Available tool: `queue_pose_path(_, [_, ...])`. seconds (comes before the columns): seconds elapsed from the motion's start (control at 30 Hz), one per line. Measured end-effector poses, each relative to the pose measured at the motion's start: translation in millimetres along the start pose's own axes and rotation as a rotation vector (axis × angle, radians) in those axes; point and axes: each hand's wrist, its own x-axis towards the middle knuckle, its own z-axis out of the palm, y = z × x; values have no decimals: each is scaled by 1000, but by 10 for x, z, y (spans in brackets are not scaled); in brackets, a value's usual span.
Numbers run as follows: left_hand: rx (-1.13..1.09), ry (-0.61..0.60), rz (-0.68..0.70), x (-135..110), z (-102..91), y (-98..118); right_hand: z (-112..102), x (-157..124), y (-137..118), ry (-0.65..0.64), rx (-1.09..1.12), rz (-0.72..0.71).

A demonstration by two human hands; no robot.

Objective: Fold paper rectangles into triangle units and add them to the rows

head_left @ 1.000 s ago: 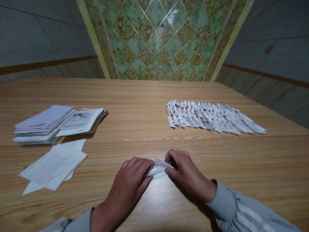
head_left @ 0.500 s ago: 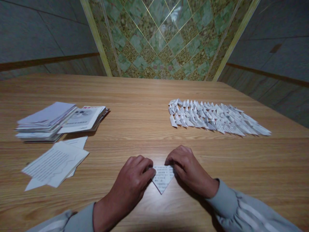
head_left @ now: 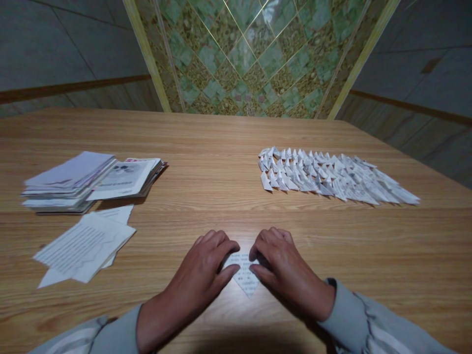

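Note:
A small folded paper (head_left: 245,275) with printed text lies on the table in front of me, its point toward me. My left hand (head_left: 206,268) is curled over its left side, thumb and forefinger on the paper. On the right side, my right hand (head_left: 282,263) holds it in the same way, fingers bent and thumb on the printed face. The upper corners of the paper are hidden under my fingers.
Several rows of folded paper pieces (head_left: 317,174) stand at the right on the wooden table (head_left: 206,162). At the left are a stack of papers (head_left: 70,177), a booklet (head_left: 123,179) and loose printed sheets (head_left: 86,246). A tiled wall (head_left: 243,64) rises behind.
Both thumbs have moved inward over the face of the folded paper, and my left hand's fingers have slid toward its middle. The whole view has shifted slightly.

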Motion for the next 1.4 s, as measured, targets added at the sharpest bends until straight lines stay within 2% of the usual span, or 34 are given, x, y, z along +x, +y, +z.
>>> queue_pose_path(0.37, [-141,6,9,-17,31,-9,-24,22,-5,-10,-6,-79])
queue_pose_path(0.57, [5,85,163,-45,49,-29,16,58,24,87,-126,-165])
queue_pose_path(0.77, [190,139,258,-85,29,26,-7,9,-5,94,-308,-304])
queue_pose_path(1.07, [300,150,270,-135,75,31,7,-24,-13,117,-345,-324])
queue_pose_path(1.4, [304,88,248,-207,57,-6,13,-58,-34,117,-394,-319])
